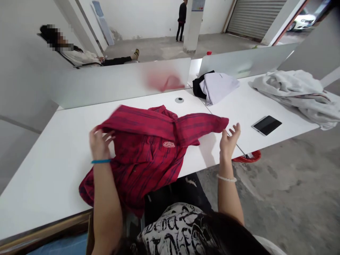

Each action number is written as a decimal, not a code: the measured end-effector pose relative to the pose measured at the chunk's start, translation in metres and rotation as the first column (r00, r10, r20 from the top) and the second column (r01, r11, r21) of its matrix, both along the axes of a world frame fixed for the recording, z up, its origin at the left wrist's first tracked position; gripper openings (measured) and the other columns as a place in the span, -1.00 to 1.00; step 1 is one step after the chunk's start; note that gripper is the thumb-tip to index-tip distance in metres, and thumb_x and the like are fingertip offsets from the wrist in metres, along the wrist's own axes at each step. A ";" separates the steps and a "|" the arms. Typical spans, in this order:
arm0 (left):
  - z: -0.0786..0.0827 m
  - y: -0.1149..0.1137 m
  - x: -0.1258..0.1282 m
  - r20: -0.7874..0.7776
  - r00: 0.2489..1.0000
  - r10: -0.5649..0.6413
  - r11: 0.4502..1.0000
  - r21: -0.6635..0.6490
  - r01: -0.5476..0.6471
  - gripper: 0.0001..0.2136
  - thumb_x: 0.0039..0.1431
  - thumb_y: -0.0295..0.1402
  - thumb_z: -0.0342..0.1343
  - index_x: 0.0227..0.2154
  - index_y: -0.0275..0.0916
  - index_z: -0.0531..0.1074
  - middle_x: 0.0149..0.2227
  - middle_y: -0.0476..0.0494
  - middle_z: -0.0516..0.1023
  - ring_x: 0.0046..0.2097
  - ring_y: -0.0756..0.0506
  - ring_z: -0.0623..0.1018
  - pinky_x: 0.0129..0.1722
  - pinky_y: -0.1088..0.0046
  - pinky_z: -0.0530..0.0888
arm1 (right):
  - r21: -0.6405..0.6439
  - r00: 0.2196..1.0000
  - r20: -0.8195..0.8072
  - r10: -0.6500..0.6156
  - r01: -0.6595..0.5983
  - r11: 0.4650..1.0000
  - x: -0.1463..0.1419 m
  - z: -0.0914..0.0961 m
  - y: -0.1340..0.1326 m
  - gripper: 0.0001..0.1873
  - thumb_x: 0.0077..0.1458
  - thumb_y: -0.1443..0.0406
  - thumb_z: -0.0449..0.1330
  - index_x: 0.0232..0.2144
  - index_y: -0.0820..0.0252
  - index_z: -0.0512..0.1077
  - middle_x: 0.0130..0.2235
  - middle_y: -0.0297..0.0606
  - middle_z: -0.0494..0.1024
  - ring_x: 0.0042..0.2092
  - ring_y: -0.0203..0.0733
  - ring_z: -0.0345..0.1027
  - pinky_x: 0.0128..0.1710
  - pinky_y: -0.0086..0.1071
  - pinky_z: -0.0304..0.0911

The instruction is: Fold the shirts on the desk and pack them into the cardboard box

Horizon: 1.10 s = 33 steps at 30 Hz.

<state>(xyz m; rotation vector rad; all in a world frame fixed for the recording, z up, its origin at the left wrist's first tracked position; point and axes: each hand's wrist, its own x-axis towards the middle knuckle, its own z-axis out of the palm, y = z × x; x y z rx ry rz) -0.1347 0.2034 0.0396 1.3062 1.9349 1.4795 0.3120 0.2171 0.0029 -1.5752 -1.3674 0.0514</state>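
Note:
A red striped shirt (148,148) lies spread on the white table (47,166), its lower part hanging over the near edge. My left hand (99,143) rests at the shirt's left shoulder, fingers curled and pinching the fabric edge. My right hand (230,140) hovers by the end of the right sleeve (209,124), fingers spread and holding nothing.
A dark phone (266,125) lies to the right. A folded white and black garment (216,86) and a grey heap of cloth (300,92) sit farther back. Frosted dividers (106,81) edge the table. A seated person (77,55) and a standing person (182,19) are beyond. A red bin (248,157) stands below.

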 end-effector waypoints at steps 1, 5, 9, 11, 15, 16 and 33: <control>0.000 -0.009 -0.015 0.108 0.989 0.103 0.994 0.018 -0.105 -0.59 0.33 -0.27 -0.47 0.12 -0.26 0.07 0.09 -0.23 0.29 -0.08 -0.10 0.51 -0.20 0.31 0.50 | 0.004 1.000 0.006 0.001 -0.001 1.000 0.003 0.002 -0.004 -0.54 0.27 0.17 -0.20 0.07 0.13 0.31 0.02 -0.01 0.37 -0.03 -0.11 0.35 -0.15 -0.24 0.31; -0.007 -0.057 -0.041 0.283 0.887 0.364 0.923 0.018 -0.385 -0.56 0.25 -0.28 -0.16 0.17 -0.24 0.04 0.21 -0.29 0.14 0.09 -0.20 0.42 -0.05 0.23 0.48 | -0.021 0.967 -0.100 0.233 -0.236 0.971 -0.030 0.005 -0.028 -0.61 0.26 0.21 -0.13 0.02 0.16 0.34 -0.08 -0.09 0.48 -0.08 -0.13 0.40 -0.10 -0.19 0.33; -0.015 -0.113 -0.027 -0.177 0.974 0.142 0.970 -0.172 -0.172 -0.61 0.14 -0.22 0.02 0.01 -0.24 0.32 -0.01 -0.16 0.46 0.04 -0.18 0.45 0.05 0.17 0.38 | -0.245 0.601 -0.010 0.799 -0.776 0.581 -0.094 0.002 -0.063 -0.67 0.25 0.24 -0.04 0.01 0.10 0.37 0.00 -0.13 0.47 0.01 -0.16 0.36 0.00 -0.23 0.28; -0.021 -0.139 -0.020 -0.325 0.942 -0.087 0.957 -0.290 -0.011 -0.65 0.14 -0.14 -0.02 -0.11 -0.21 0.42 -0.12 -0.12 0.53 -0.03 -0.18 0.49 0.03 0.18 0.38 | -0.410 0.346 0.124 0.930 -0.836 0.365 -0.114 -0.005 -0.075 -0.66 0.21 0.23 0.06 0.03 0.06 0.37 0.17 -0.12 0.32 0.15 -0.09 0.22 0.10 -0.14 0.20; -0.041 -0.185 -0.016 -0.435 0.890 -0.138 0.969 -0.245 0.031 -0.64 0.14 -0.10 -0.06 -0.15 -0.18 0.44 -0.07 -0.20 0.52 0.01 -0.20 0.47 0.08 0.20 0.33 | -0.516 0.285 0.198 0.938 -0.783 0.347 -0.109 -0.031 -0.059 -0.79 0.22 0.27 0.05 -0.24 0.16 0.47 0.12 -0.08 0.38 0.12 -0.08 0.27 0.10 -0.13 0.20; -0.047 -0.195 -0.016 -0.453 0.885 -0.105 0.977 -0.212 0.007 -0.64 0.15 -0.10 -0.06 -0.12 -0.19 0.42 -0.04 -0.23 0.50 0.04 -0.21 0.45 0.11 0.19 0.31 | -0.511 0.330 0.194 0.924 -0.770 0.382 -0.102 -0.036 -0.046 -0.78 0.23 0.29 0.02 -0.28 0.19 0.47 0.07 -0.06 0.43 0.07 -0.09 0.33 0.07 -0.16 0.23; -0.069 -0.175 0.039 0.060 0.998 0.028 0.988 -0.156 -0.019 -0.74 0.10 -0.17 0.02 -0.28 -0.23 0.44 -0.22 -0.18 0.57 -0.04 -0.22 0.50 0.06 0.13 0.39 | -0.483 0.491 0.290 0.821 -0.666 0.569 -0.057 -0.007 -0.031 -0.63 0.01 0.54 -0.07 -0.19 0.24 0.40 -0.12 -0.09 0.42 -0.06 -0.08 0.26 -0.02 -0.17 0.23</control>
